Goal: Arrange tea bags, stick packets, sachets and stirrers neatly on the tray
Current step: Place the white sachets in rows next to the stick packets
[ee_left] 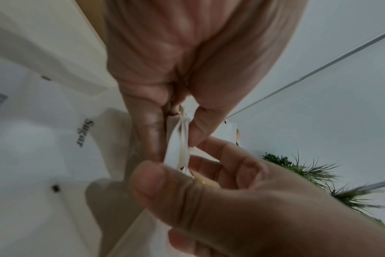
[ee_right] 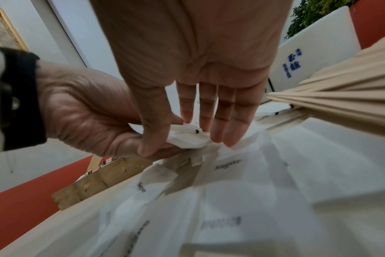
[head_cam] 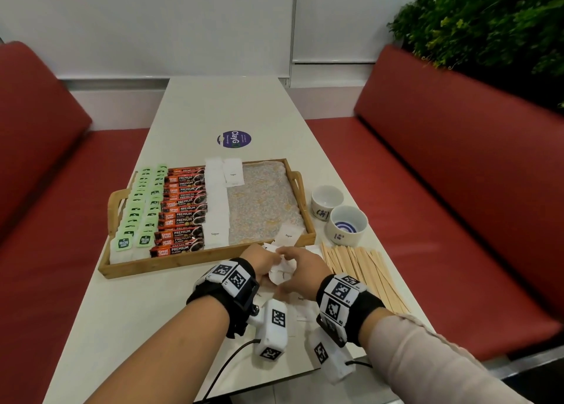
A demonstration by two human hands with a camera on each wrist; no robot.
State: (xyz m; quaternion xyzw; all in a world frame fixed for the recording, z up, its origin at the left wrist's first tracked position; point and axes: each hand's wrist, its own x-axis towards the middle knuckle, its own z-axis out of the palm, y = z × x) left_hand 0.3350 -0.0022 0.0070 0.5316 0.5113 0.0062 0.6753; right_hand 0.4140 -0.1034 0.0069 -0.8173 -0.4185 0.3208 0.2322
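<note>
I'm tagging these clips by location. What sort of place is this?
Probably a cafe or restaurant booth: red padded bench seats flank a long white table, which carries a round purple branded sticker and a wooden tray of drink packets.

Two forearms reach into the head view. The left forearm (head_cam: 171,333) is bare to the wrist. The right forearm wears a pale pinkish-beige long sleeve (head_cam: 427,361) with a ribbed texture, ending just behind the wrist. Each wrist carries a black fabric band: the left wristband (head_cam: 225,284) and the right wristband (head_cam: 351,300) are both covered with white square tiles printed with black-and-white fiducial markers. A white box-shaped camera unit (head_cam: 274,330), also bearing such markers, hangs under the left wrist on a black bracket with a screw, and a second white unit (head_cam: 326,358) hangs under the right. A thin black cable (head_cam: 225,370) trails from each unit.
</note>
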